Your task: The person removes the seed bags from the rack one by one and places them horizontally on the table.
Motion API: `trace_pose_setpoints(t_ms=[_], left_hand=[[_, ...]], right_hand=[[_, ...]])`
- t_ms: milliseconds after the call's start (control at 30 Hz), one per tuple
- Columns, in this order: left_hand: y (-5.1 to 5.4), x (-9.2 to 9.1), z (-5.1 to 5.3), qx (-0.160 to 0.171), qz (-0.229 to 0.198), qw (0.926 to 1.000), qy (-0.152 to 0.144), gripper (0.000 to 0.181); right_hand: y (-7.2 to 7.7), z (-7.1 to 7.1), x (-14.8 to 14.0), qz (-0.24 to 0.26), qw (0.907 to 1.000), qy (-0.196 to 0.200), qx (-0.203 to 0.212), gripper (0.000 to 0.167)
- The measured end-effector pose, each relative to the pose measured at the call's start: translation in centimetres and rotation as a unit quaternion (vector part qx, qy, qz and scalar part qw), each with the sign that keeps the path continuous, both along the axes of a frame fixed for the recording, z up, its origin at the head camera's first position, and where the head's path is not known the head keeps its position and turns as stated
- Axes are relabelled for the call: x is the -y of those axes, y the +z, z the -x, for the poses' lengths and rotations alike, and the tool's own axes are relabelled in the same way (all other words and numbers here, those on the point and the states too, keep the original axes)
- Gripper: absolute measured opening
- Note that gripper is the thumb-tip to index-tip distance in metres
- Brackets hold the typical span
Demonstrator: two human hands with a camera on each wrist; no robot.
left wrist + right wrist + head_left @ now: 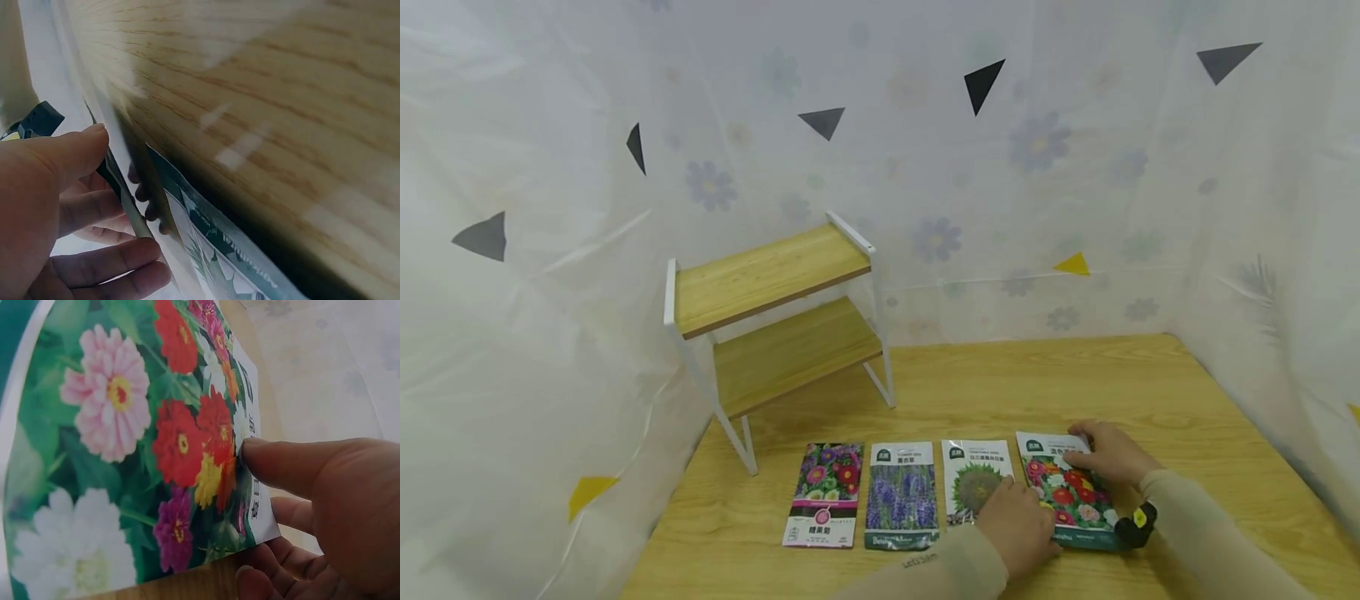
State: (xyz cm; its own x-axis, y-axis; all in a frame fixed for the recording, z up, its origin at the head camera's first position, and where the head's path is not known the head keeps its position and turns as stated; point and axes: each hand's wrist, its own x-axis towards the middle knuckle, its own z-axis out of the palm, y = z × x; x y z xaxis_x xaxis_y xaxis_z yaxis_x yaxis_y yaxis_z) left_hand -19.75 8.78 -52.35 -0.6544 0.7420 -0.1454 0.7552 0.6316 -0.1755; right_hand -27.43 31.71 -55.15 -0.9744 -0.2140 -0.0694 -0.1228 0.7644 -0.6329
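Observation:
A seed packet with red, pink and white flowers (1066, 492) is tilted a little off the table at the right end of a row. My right hand (1112, 454) pinches its upper right edge. In the right wrist view the thumb (275, 464) presses the flower print and the fingers are behind the packet. My left hand (1018, 529) holds the same packet by its lower left corner, its edge between thumb and fingers in the left wrist view. Left of it lies a sunflower seed packet (972, 479), partly covered by that hand.
A lavender packet (901, 496) and a pink-banded flower packet (823, 496) lie flat farther left. Behind them stands a two-tier wooden shelf (775, 275) with white legs. The wooden table (1037, 379) meets a hanging patterned sheet (865, 183) at the back.

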Motion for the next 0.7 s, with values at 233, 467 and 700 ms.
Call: trace_pose_setpoints(t_ms=[233,467,700], left_hand=[[-0.24,-0.21,0.0,-0.006,0.011,0.9998,-0.013,0.035],[-0.58,-0.35,-0.06,-0.024,-0.003,0.9994,-0.024,0.028],[-0.93,-0.43,-0.2,-0.04,0.008,0.9987,-0.031,0.026]], right_hand=[[-0.29,-0.15,0.13,-0.023,0.9995,-0.007,-0.018,0.058],[-0.41,-0.17,0.28,-0.031,0.9987,-0.005,-0.04,0.056],[-0.43,-0.28,0.27,-0.037,0.9988,-0.007,-0.032,0.059]])
